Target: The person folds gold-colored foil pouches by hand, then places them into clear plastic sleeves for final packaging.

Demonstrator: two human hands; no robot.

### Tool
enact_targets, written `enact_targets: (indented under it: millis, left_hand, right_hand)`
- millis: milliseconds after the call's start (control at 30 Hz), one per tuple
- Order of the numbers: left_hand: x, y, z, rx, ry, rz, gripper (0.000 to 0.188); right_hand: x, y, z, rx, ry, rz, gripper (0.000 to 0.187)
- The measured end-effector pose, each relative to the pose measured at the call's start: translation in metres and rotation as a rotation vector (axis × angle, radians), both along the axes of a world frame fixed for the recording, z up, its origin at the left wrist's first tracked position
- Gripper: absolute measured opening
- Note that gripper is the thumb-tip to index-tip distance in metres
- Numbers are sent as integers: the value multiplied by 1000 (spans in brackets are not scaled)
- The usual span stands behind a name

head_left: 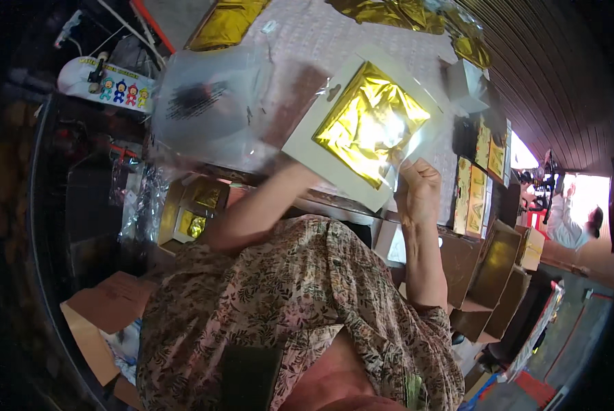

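A pale card (307, 142) with a hanging hole is held up at a tilt above the table, in what looks like a clear plastic sleeve. On its front lies a folded, shiny gold foil sheet (361, 123). At the card's lower right edge, my right hand (421, 183) is closed, its fingers pinching the edge of the pack. My left forearm (269, 209) reaches to the card's lower left side; the left hand goes behind the card, so its fingers are hidden. Left of the card, a stack of clear plastic sleeves (207, 103) lies on the table.
Gold foil pieces (228, 24) lie along the far side of the patterned table cover (307, 38). A white box (468, 85) and printed cartons (468, 192) stand at the right. Open cardboard boxes (488, 274) sit lower right, another (108, 301) lower left. A person (572, 222) is at the far right.
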State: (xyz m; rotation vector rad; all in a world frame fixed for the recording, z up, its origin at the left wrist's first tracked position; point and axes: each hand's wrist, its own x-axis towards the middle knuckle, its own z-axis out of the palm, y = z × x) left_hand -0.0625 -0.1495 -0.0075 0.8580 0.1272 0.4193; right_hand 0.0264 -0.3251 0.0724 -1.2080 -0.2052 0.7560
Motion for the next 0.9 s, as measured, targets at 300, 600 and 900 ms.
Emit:
enact_targets:
  millis: [300, 600, 900]
  left_hand:
    - [-35, 72, 86, 471, 124, 122, 37]
    - [-42, 63, 91, 725, 161, 193, 56]
    - [-54, 76, 99, 913, 281, -24, 67]
  right_hand:
    - [5, 0, 16, -115, -162, -55, 10]
    - [13, -14, 9, -179, -174, -11, 10]
    - [4, -12, 7, -88, -156, -67, 11]
